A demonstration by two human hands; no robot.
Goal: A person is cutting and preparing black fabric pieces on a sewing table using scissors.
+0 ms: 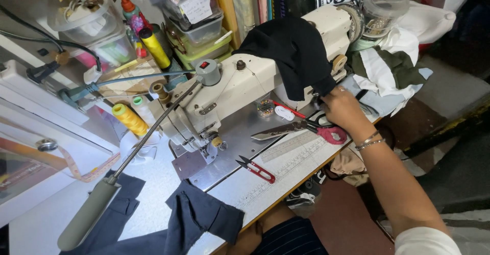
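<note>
At a cluttered sewing table (153,204), dark navy cloth (196,219) lies crumpled along the near edge beside a grey-handled lamp arm (89,214), with a yellow thread cone (130,119) standing behind it. Mid-table, a cream industrial sewing machine (229,89) has black fabric (291,56) draped in loose folds over its right end, hanging down to the bed. Small red thread snips (258,169) rest near a clear ruler (293,148), and large red-handled scissors (301,128) lie closed just beyond. Farthest right, the person's right hand (343,109), bangles at the wrist, reaches to the black fabric's lower edge; its fingers are curled behind the cloth, so their grip cannot be told. No left hand shows
</note>
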